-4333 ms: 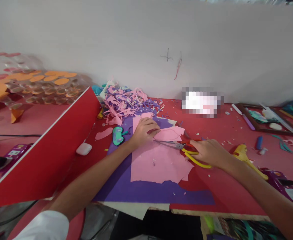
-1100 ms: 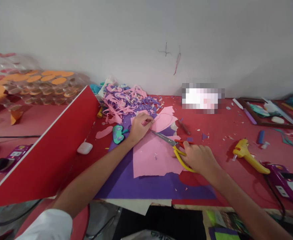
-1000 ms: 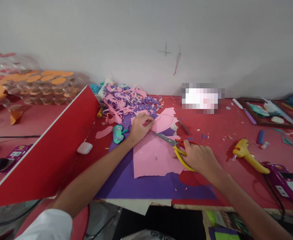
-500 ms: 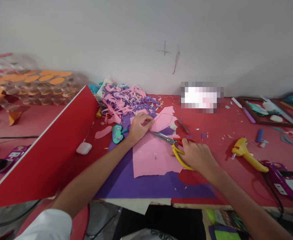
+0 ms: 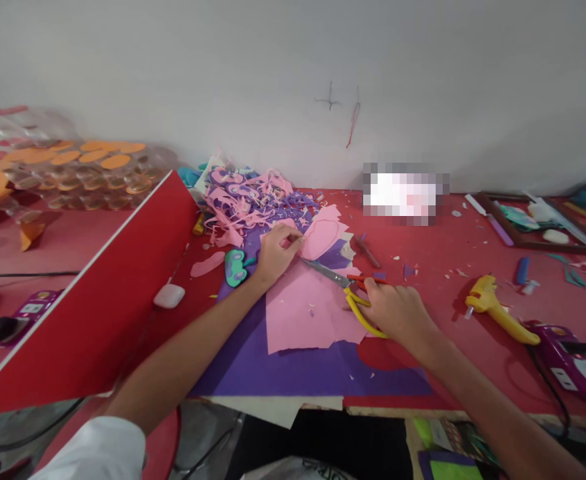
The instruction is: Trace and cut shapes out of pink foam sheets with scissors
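My left hand [image 5: 279, 252] pinches the left edge of a pink foam piece [image 5: 323, 235] that has a drawn outline on it. In my right hand [image 5: 397, 307] is a pair of scissors [image 5: 335, 275] with one red and one yellow handle. The blade tips point left and reach the lower edge of the pink piece, close to my left fingertips. Beneath them lies a larger pink sheet [image 5: 303, 320] on a purple sheet [image 5: 243, 373]. A teal cut-out shape [image 5: 235, 268] rests left of my left hand.
Pink and purple scraps [image 5: 253, 200] are heaped by the wall. An upright red board [image 5: 93, 307] stands on the left, a white case [image 5: 169, 296] beside it. To the right lie a yellow glue gun [image 5: 497, 310], a purple power strip [image 5: 567, 363] and a brown frame [image 5: 503, 230].
The pink piece has turned slightly and its right end has shifted left, baring more of the table there. Both hands keep nearly the same places.
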### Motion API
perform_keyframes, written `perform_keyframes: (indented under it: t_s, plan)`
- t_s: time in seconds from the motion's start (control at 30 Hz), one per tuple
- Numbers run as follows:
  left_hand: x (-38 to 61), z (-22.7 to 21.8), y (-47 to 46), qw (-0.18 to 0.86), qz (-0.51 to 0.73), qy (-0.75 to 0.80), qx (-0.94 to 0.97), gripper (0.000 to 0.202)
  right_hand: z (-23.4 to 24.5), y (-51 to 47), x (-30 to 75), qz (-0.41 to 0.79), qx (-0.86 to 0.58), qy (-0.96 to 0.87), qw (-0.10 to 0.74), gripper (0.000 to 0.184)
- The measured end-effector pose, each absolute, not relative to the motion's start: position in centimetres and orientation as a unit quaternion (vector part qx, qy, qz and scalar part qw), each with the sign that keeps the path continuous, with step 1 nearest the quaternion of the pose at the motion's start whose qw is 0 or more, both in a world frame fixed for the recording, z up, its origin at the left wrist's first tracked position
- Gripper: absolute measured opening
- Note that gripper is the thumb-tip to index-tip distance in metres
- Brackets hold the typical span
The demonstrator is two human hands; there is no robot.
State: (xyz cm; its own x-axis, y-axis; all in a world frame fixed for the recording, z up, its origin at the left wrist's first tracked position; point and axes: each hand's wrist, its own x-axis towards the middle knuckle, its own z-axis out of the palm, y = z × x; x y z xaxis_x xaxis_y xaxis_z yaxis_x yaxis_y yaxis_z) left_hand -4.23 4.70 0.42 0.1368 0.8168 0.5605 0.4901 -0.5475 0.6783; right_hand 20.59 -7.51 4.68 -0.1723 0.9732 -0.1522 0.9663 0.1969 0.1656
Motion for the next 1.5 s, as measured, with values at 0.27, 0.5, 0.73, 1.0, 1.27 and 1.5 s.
perform_keyframes:
  t_s: [0.27, 0.5, 0.73, 1.0, 1.27, 1.5]
  plan:
    - [-4.3, 0.2, 4.8, 0.175, 0.491, 0.462, 0.718, 0.008, 4.5, -7.5, 21.0, 0.016, 0.632, 0.764, 0.129, 0.059]
    - [-4.4, 0.2, 4.9, 0.183, 0.501, 0.450, 0.716, 0.007, 5.5, -7.5, 20.6, 0.007, 0.645, 0.754, 0.124, 0.048]
    - [-4.3, 0.4, 4.8, 0.183, 0.500, 0.445, 0.720, 0.009, 5.6, -7.1, 20.2, 0.015, 0.640, 0.762, 0.095, 0.045]
    - [-4.2, 0.4, 4.6, 0.143, 0.499, 0.452, 0.725, 0.012, 5.7, -6.9, 20.0, 0.014, 0.646, 0.757, 0.101, 0.045]
    - [-4.2, 0.2, 4.8, 0.163, 0.488, 0.433, 0.740, 0.013, 6.1, -7.0, 20.0, -0.014, 0.645, 0.758, 0.094, 0.043]
    - [-4.2, 0.4, 4.7, 0.160, 0.488, 0.432, 0.742, 0.013, 5.6, -6.5, 19.6, -0.005, 0.641, 0.764, 0.076, 0.051]
